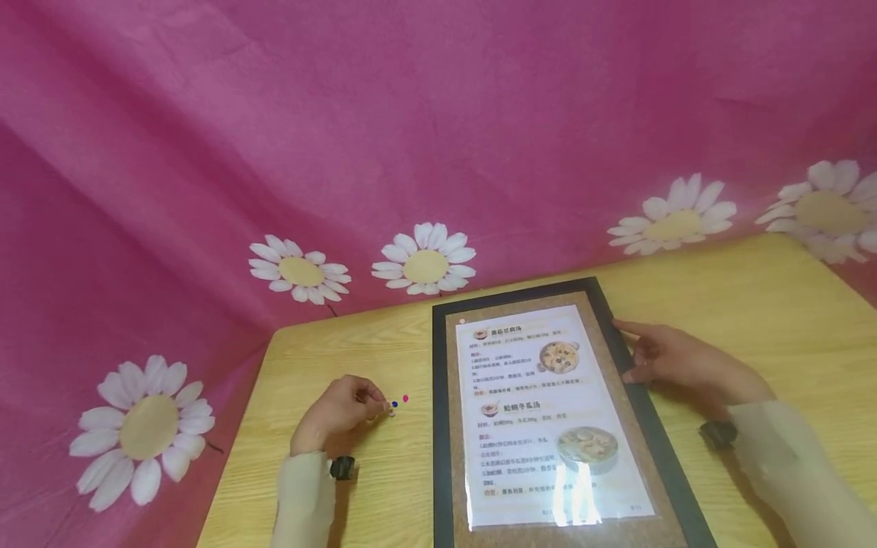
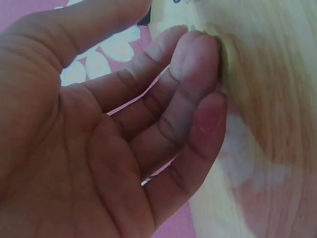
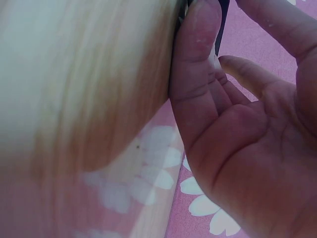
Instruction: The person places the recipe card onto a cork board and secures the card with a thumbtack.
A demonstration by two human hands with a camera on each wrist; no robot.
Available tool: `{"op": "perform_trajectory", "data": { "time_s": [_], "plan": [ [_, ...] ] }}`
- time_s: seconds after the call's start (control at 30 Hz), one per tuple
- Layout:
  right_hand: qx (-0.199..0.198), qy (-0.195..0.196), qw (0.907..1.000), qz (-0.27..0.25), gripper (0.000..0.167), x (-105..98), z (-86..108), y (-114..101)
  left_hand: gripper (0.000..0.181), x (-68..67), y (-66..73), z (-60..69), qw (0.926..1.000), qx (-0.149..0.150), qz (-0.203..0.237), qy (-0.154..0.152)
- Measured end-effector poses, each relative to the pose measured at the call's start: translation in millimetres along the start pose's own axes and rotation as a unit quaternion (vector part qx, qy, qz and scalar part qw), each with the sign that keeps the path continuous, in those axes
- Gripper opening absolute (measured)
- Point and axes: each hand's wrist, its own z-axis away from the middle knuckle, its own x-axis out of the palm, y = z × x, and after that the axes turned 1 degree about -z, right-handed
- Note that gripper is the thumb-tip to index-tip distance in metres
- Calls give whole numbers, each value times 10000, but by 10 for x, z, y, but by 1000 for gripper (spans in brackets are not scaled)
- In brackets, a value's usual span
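Observation:
In the head view, my left hand (image 1: 346, 411) is low over the table, fingers loosely bent, fingertips beside a small blue piece (image 1: 394, 404), a pink piece (image 1: 406, 398) and a tiny pale one (image 1: 392, 414). The left wrist view shows the left hand (image 2: 148, 114) with thumb and index apart; the thumb's tip is cut off. A black-framed cork board (image 1: 448, 426) lies to the right, bearing a printed sheet (image 1: 507, 479) with a white dot (image 1: 462, 321) at its top left. My right hand (image 1: 692, 361) touches the frame's right edge, index extended; its palm (image 3: 252, 134) faces the right wrist camera.
The board lies on a light wooden table (image 1: 274, 411). Behind and to the left hangs a pink cloth (image 1: 411, 137) with large white daisies (image 1: 425, 266). A dark strap-like object sits at each wrist, beside the pale sleeves (image 1: 304, 502).

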Motion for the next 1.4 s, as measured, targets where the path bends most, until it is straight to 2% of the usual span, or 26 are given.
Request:
{"op": "perform_trajectory", "data": {
  "time_s": [0.17,0.33,0.4,0.57,0.67,0.87,1.03,1.1,1.27,1.4],
  "plan": [
    [35,-36,10000,13,100,7,-13,25,13,69,15,2,9999,-142,-86,8],
    [-257,-23,9983,526,97,-5,-35,58,15,119,47,-10,9991,-306,-235,191],
    [-285,-15,9980,565,97,-7,-37,71,15,133,58,-10,9988,-345,-244,258],
    [-30,-89,10000,14,101,17,-7,84,12,161,51,7,9983,-445,-234,283],
    [36,-90,9999,-99,102,27,4,77,10,170,41,19,9983,-427,-307,270],
    [-370,6,9967,723,98,11,-30,58,8,162,46,23,9987,-284,-314,269],
    [4,-74,10000,-2,101,17,2,49,8,152,52,11,9989,-312,-232,254],
    [28,-76,9997,-223,102,9,18,39,8,145,58,2,9989,-317,-218,269],
    [3,-46,10000,-84,101,-22,5,-3,7,146,81,-35,9988,-181,-345,305],
    [-40,-38,9995,317,100,-29,-19,-16,8,161,79,-39,9986,-97,-407,322]
  ]
}}
